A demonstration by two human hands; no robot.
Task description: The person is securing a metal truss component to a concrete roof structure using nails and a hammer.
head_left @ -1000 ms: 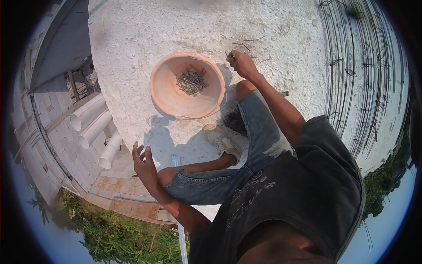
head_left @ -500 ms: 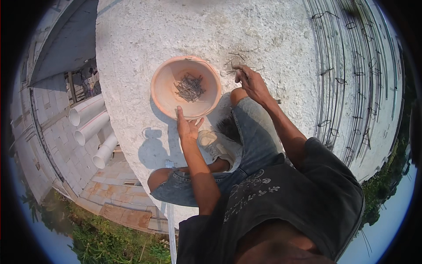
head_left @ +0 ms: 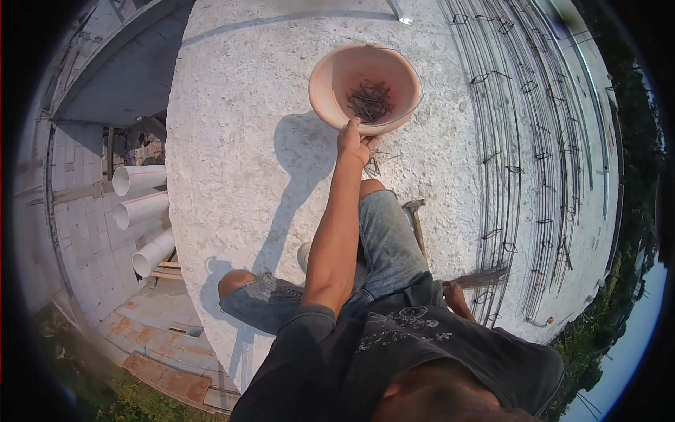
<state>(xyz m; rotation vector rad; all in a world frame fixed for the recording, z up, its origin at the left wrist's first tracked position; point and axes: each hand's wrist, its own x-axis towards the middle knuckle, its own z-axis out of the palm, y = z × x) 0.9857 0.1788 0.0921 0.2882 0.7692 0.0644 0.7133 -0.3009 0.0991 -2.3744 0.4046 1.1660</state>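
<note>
My left hand [head_left: 351,144] grips the near rim of a faded orange bucket [head_left: 329,88], lifting it off the white slab with my arm stretched out. Dark nails [head_left: 369,102] lie in its bottom, and loose ones [head_left: 374,167] lie on the slab below. My right hand [head_left: 453,294] is low on the right beside my body, partly hidden, closed on the end of a bundle of thin wires [head_left: 485,278]. A hammer [head_left: 417,225] lies beside my right knee.
The rough white slab [head_left: 232,126] has an edge on the left, with white pipes [head_left: 144,211] beside it and blockwork [head_left: 77,239] beyond. Long rebar cages [head_left: 534,155] run along the right side. Greenery [head_left: 590,337] shows beyond the slab.
My left hand came to the bucket, then lifted it forward and to the right; its shadow now stands apart. My right hand left the loose nails and moved down to the wire bundle.
</note>
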